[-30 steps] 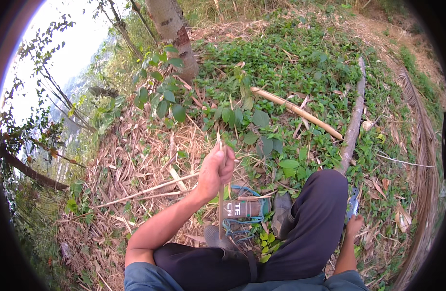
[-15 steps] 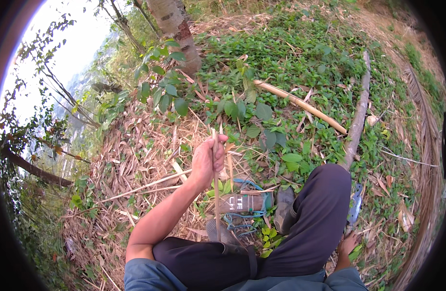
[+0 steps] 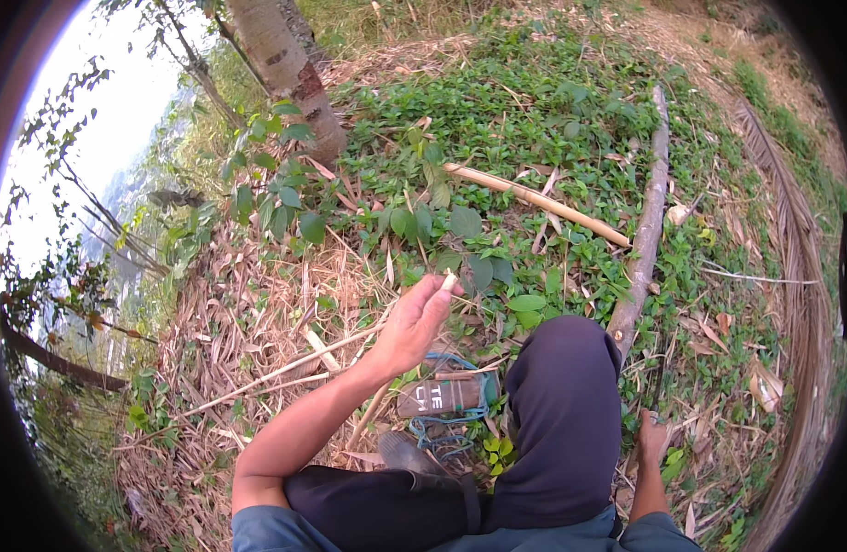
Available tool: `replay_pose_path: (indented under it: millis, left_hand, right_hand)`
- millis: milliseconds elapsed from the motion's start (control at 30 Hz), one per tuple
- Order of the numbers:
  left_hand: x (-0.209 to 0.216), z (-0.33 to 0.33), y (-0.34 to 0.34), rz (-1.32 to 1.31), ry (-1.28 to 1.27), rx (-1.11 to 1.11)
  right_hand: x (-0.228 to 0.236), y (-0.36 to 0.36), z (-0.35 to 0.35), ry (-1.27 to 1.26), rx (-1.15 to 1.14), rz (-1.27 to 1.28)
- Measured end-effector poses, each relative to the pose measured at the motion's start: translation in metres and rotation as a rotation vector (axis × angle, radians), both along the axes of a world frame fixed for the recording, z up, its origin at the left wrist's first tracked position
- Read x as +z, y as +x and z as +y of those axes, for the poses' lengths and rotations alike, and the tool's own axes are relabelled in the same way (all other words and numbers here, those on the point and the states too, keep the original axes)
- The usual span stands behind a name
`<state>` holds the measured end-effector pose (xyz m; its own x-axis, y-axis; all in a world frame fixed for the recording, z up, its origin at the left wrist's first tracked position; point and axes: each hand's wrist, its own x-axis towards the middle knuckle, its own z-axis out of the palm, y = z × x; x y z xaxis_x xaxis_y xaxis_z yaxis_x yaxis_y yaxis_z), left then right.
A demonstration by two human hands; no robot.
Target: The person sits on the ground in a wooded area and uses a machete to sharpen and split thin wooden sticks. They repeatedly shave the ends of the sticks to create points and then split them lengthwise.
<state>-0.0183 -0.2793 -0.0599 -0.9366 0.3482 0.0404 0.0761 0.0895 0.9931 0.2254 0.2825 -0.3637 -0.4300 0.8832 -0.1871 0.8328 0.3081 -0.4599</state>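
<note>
My left hand (image 3: 414, 322) is closed around a pale bamboo stick (image 3: 449, 280), held out ahead of my knees. The cut tip shows above the thumb, and the lower end runs down behind the wrist towards my boot (image 3: 407, 453). Low on the right, beside my raised knee, my right hand (image 3: 653, 436) is closed on a machete. Its blade (image 3: 661, 379) shows only as a thin dark line, nearly edge-on, and the handle is hidden in the fingers. Between my legs lies a brown sheath (image 3: 442, 397) with pale lettering and blue cord (image 3: 432, 425).
A cut bamboo pole (image 3: 538, 202) rests on green plants, its end close to a grey log (image 3: 646, 230). Thin sticks (image 3: 285, 370) lie over dry leaves at the left. A tree trunk (image 3: 290, 78) stands ahead, and a dry palm frond (image 3: 787, 212) lies far right.
My left hand has moved right and tipped the stick away from upright. My right hand has risen slightly, and the machete has turned from showing its flat side to nearly edge-on.
</note>
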Motion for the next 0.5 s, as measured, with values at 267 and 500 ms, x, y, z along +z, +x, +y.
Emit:
replay_pose_path:
  millis: [267, 500]
  left_hand:
    - [-0.011, 0.029, 0.001, -0.247, 0.060, -0.103]
    - [-0.014, 0.065, 0.014, -0.296, 0.084, -0.136]
  right_hand:
    - [0.150, -0.059, -0.141, -0.293, 0.130, 0.529]
    - [0.260, -0.188, -0.217, -0.074, 0.901, 0.681]
